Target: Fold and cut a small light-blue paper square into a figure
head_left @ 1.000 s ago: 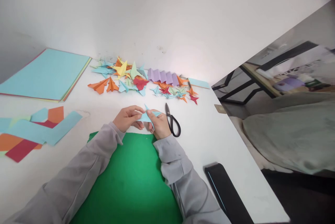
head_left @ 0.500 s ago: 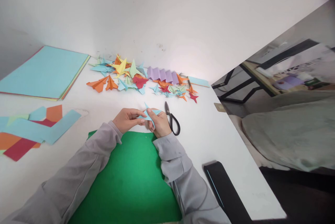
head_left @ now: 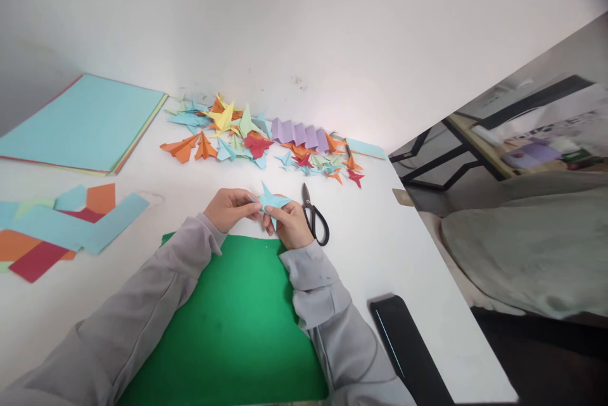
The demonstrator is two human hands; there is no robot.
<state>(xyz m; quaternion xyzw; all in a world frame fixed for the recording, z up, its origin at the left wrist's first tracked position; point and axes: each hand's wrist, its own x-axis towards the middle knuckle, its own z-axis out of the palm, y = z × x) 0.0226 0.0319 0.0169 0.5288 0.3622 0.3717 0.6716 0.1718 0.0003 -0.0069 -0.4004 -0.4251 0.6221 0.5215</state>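
A small light-blue folded paper figure [head_left: 272, 201] with pointed tips is held just above the white table [head_left: 370, 247], between both hands. My left hand [head_left: 231, 208] pinches its left side with closed fingers. My right hand [head_left: 291, 223] grips its right and lower part, fingers curled around it. Both hands hover at the far edge of a green sheet [head_left: 232, 323] that lies in front of me. Black scissors [head_left: 314, 221] lie on the table right beside my right hand.
A heap of folded paper figures [head_left: 256, 140] in several colours lies along the wall. A stack of coloured sheets [head_left: 83, 124] sits far left, paper offcuts [head_left: 61, 228] at the left. A black flat object [head_left: 408, 349] lies at the right front edge.
The blue figure has been turned and spread a little between my fingers, so its star-like points show more. Both hands stay in the same spot.
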